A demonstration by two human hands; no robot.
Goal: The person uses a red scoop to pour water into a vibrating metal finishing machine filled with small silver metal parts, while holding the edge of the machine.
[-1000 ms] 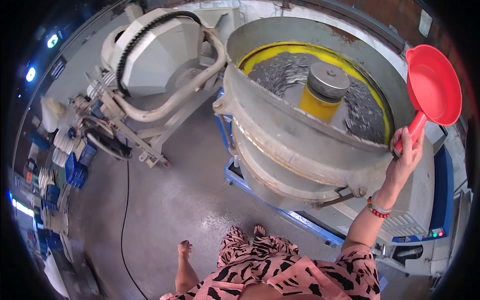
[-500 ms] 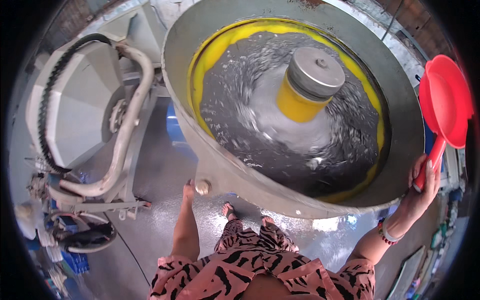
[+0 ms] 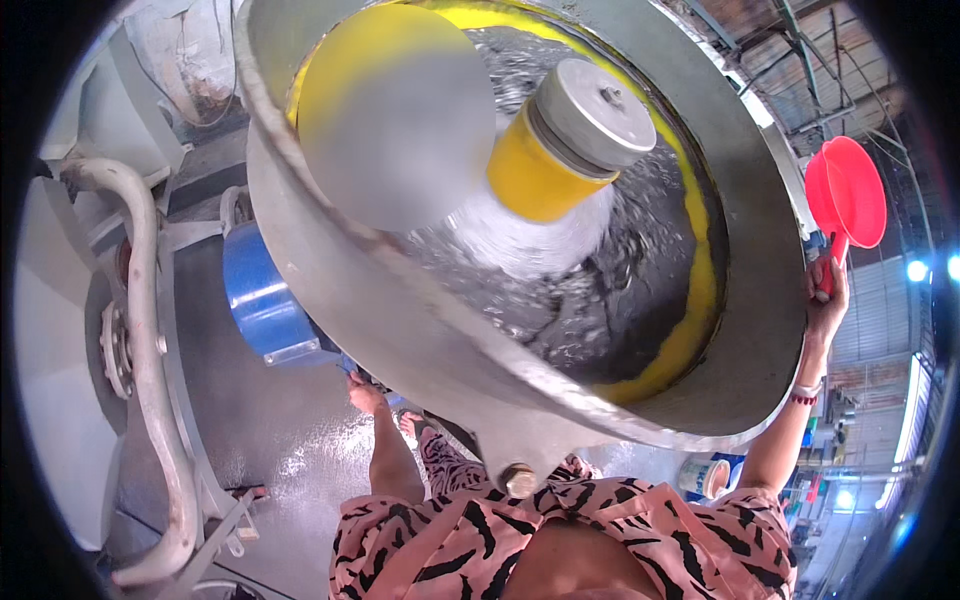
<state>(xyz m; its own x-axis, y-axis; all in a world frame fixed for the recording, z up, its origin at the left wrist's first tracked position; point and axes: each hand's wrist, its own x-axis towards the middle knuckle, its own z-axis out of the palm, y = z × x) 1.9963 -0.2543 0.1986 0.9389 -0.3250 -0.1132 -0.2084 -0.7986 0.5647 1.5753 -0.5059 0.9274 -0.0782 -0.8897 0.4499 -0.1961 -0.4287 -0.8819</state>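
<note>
My right hand (image 3: 828,292) is closed round the handle of a red plastic dipper (image 3: 848,195), held up beside the tub's right rim. The dipper's round cup opens toward me. In front of me stands a big grey metal tub (image 3: 365,285) with a yellow inner lining. Dark liquid with many small shiny pieces swirls inside it, blurred by motion. A yellow post (image 3: 550,175) with a grey metal cap rises from its middle. My left hand (image 3: 366,394) is low under the tub, beside a blue motor-like cylinder (image 3: 265,295); its fingers are curled at something small that I cannot make out.
A round blurred patch covers the tub's upper left. At the left stand a pale bent pipe (image 3: 145,330) and a pale machine body (image 3: 60,350). A bolt (image 3: 518,481) juts from the tub's near side. A white bucket (image 3: 703,477) stands on the wet floor at the right.
The view has tilted and shifted, so the tub looms closer and further left. My left hand has reached in beneath the tub. The dipper stays in my right hand. The blurred patch has appeared.
</note>
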